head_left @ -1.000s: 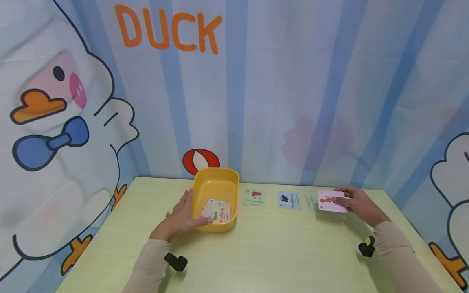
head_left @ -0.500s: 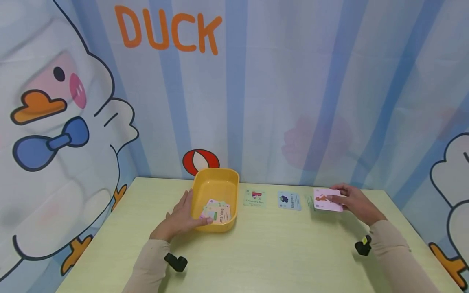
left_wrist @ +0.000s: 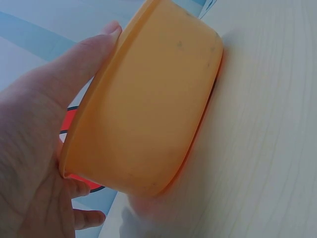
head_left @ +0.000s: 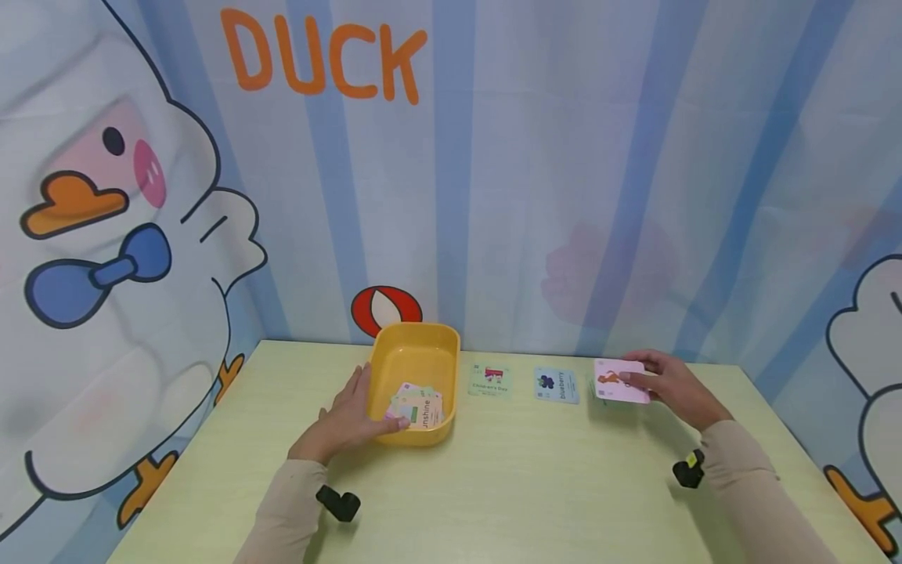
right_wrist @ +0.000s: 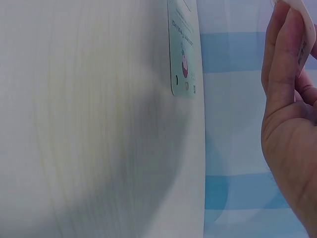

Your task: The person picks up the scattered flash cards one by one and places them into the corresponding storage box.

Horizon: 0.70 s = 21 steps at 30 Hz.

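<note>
My left hand (head_left: 345, 427) grips the rim of a yellow plastic bin (head_left: 414, 362), its thumb lying over the near side. In the left wrist view the orange-looking wall of the bin (left_wrist: 143, 109) leans toward the hand. Several cards (head_left: 419, 409), one reading "unshine", lie inside at the near end. On the right, my right hand (head_left: 676, 392) pinches a pink card (head_left: 606, 379) with an orange animal drawing, held above the table. Below it lies a green card (right_wrist: 183, 54) reading "Lantern Festival", mostly hidden in the head view.
A green "Children's Day" card (head_left: 490, 381) and a blue "blueberry" card (head_left: 556, 385) lie in a row right of the bin, toward the table's back edge. Behind the pale wooden table (head_left: 521, 478) hangs a striped curtain (head_left: 507, 196) with duck drawings. Each wrist carries a small black camera.
My right hand has carried the pink card a little to the left, so it covers more of the green card beneath. The left hand and the bin have stayed in place.
</note>
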Motion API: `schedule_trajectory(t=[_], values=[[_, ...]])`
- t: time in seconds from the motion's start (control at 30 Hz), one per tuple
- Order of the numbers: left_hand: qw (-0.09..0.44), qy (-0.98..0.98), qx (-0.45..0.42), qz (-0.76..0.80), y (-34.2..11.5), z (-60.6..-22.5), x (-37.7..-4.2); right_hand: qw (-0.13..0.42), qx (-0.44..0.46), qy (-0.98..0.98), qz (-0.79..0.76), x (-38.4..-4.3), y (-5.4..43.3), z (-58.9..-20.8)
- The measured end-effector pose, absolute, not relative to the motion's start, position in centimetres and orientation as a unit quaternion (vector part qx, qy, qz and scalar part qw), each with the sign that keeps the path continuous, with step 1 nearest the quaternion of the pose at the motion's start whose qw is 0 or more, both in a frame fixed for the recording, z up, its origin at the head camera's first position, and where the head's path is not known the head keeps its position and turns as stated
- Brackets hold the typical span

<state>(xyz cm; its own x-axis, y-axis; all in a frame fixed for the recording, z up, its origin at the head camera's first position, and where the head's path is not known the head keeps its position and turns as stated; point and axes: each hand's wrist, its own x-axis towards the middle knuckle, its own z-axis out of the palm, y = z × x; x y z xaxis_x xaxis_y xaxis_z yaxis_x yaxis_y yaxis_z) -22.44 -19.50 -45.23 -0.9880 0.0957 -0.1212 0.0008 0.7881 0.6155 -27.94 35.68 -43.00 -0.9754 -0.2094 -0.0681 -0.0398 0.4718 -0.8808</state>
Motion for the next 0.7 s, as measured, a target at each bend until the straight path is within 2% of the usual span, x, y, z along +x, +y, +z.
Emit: schedule_trajectory(t=[0.7], values=[[0.079,0.941,0.026,0.327,-19.6,-45.3,-22.4,0.086,-0.091,0.835,-0.535,-28.6,33.2,-42.9]])
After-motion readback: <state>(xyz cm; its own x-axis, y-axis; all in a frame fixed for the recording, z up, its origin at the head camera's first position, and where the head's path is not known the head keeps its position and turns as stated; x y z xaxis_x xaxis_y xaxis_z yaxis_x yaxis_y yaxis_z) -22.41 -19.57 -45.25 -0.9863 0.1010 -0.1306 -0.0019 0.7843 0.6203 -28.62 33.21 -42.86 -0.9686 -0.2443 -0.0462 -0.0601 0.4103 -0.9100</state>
